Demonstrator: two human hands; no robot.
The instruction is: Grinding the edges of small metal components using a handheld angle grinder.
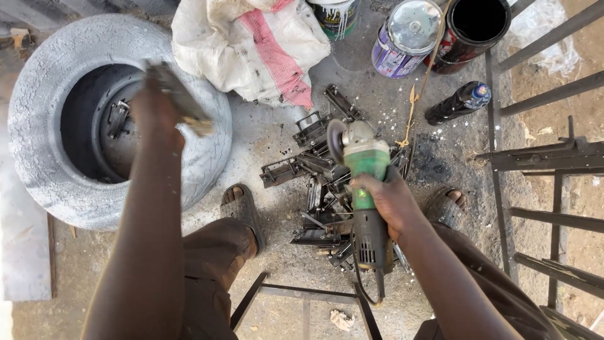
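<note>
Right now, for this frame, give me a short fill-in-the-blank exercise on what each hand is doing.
1. The right hand grips a green angle ____.
2. The left hand holds a blurred metal piece above a grey ____.
3. Under the tool lies a pile of dark ____ parts.
4. The dark bottle has a ____ cap.

Missing words: grinder; tyre; metal; blue

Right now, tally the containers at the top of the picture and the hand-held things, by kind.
Cans: 3 (white can, purple can, black can)
Bottles: 1 (bottle)
Sacks: 1 (sack)
Grinders: 1 (grinder in right hand)
Metal pieces in hand: 1 (metal piece in left hand, blurred)
Total: 7
</note>
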